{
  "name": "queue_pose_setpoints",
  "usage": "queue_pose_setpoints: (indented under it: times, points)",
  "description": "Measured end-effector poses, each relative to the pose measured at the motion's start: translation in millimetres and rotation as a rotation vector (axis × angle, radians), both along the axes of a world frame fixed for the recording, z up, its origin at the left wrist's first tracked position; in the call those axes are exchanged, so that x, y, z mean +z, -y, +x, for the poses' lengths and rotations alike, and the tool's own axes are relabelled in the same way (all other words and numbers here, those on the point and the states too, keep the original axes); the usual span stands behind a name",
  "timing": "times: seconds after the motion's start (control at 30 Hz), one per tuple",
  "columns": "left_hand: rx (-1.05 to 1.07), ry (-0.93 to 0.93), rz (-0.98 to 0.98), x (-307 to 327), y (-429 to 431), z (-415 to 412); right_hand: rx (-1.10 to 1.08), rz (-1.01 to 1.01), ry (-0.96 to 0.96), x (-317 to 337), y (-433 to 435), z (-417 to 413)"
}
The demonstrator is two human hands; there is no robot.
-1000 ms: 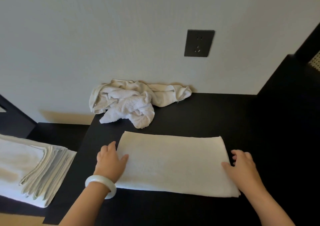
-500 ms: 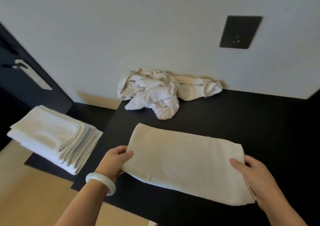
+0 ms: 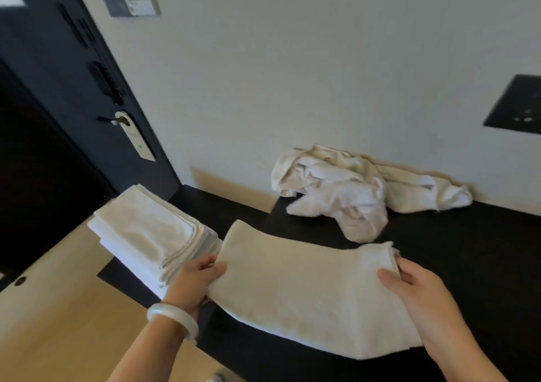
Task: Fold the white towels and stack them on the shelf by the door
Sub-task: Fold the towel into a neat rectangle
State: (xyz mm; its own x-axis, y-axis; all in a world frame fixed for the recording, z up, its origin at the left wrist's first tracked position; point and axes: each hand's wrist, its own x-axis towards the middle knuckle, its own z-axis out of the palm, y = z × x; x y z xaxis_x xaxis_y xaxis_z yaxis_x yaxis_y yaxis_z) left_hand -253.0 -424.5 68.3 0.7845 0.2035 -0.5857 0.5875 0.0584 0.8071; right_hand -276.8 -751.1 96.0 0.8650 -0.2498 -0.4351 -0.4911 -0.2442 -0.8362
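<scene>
Though flat before, folded towel [image 3: 307,291] aloft

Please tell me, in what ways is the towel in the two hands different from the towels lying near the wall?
The held towel is folded into a flat rectangle, while the heap is crumpled and unfolded. The held towel is gripped at its two ends by the left hand and the right hand; the heap lies untouched on the black surface, against the wall. Both are white cloth.

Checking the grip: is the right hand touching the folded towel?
Touching. The head view shows the right hand gripping the folded towel at its right end, thumb on top.
</scene>
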Motion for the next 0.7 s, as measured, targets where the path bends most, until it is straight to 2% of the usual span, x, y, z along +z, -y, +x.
queue_pose_setpoints:
  times: [0.17, 0.27, 0.53, 0.7]
  points:
    - [-0.053, 0.03, -0.03, -17, -87, 41, 0.068, -0.02, -0.05, 7, -103, 36]
    - [-0.097, 0.046, 0.027, -27, -165, 71, 0.101, 0.009, -0.095, 0, -176, 69]
    - [-0.257, 0.003, 0.381, -58, -353, 164, 0.056, 0.071, -0.149, -57, -359, 150]
    - [-0.427, 0.021, 0.577, -46, -427, 237, -0.039, 0.081, -0.152, -91, -421, 189]
